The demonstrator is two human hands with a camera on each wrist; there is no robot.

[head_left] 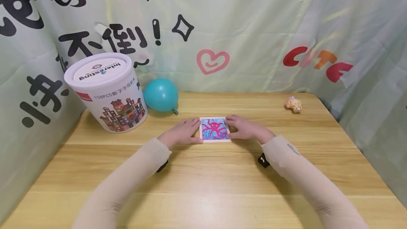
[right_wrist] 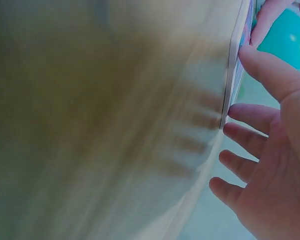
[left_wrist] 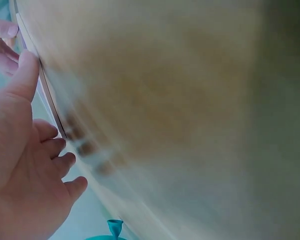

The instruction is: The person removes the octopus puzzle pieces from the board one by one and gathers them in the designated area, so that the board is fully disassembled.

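A small square picture (head_left: 215,130) in a white frame lies on the wooden table, showing a pink octopus on blue. At its left edge, my left hand (head_left: 183,131) touches the frame, thumb near the lower corner and fingers towards the upper one. My right hand (head_left: 245,128) touches the right edge in the same way, its fingertips reaching over the frame. In the left wrist view, the thumb (left_wrist: 27,75) meets the thin frame edge, with the fingers spread below. The right wrist view has the frame edge (right_wrist: 231,70) against thumb and fingertips; the picture's face is mostly hidden there.
A large white lidded bucket (head_left: 108,93) with printed building blocks stands at the back left. Beside it rests a teal balloon (head_left: 161,95). A small figurine (head_left: 294,105) sits at the back right. Behind the table (head_left: 203,179) hangs a printed curtain (head_left: 251,38).
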